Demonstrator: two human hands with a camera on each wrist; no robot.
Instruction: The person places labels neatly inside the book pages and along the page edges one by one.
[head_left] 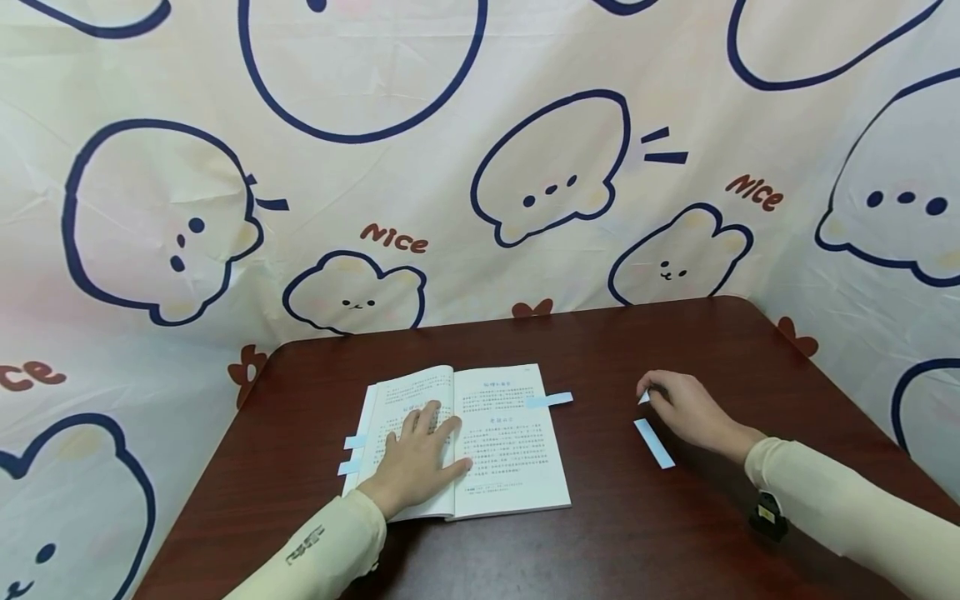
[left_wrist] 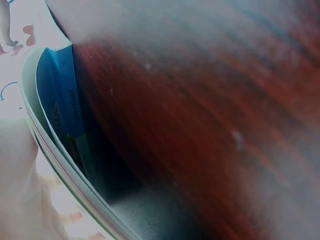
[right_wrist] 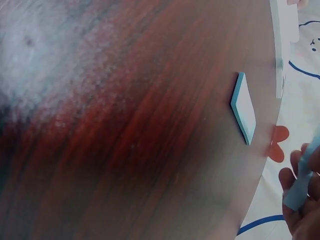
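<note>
An open book (head_left: 517, 471) lies on the table, its printed pages facing up. My left hand (head_left: 416, 468) rests on it with fingers spread across the left page and the middle fold. The left wrist view shows the book's blue spine (left_wrist: 64, 95) beside the hand's edge (left_wrist: 20, 185). To the right of the book, my right hand (head_left: 696, 414) pinches a pale blue sticky strip (right_wrist: 299, 189) between thumb and fingers. Close below that hand lies a pad of blue sticky strips (head_left: 655, 443), which appears as a thin block (right_wrist: 244, 111) in the right wrist view.
One blue tab (head_left: 560, 399) sticks out from the book's right edge. Two more, an upper tab (head_left: 355, 442) and a lower tab (head_left: 349, 467), jut from its left edge. The dark wooden table (head_left: 600, 542) meets a printed cloth (head_left: 450, 275) at the back.
</note>
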